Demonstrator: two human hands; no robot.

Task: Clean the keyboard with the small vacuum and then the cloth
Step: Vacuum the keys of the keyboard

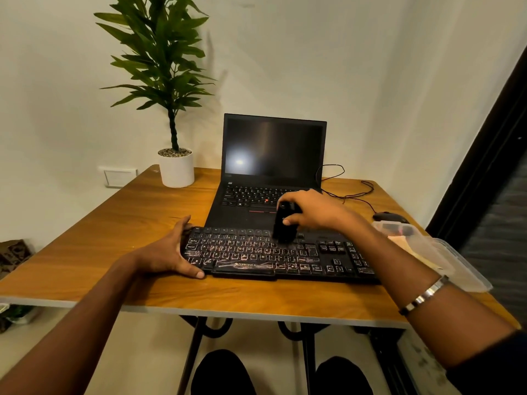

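Observation:
A black dusty keyboard (256, 255) lies across the front of the wooden table (114, 223). My left hand (168, 252) grips its left end, thumb at the front edge and fingers at the back edge. My right hand (310, 212) holds a small black vacuum (283, 223) upright, its lower end resting on the upper key rows right of the middle. I cannot make out a cloth; something pale lies in the clear container at the right.
An open black laptop (271, 172) stands just behind the keyboard. A potted plant (176, 169) is at the back left. A black mouse (389, 216) with its cable and a clear plastic container (445, 258) sit at the right edge.

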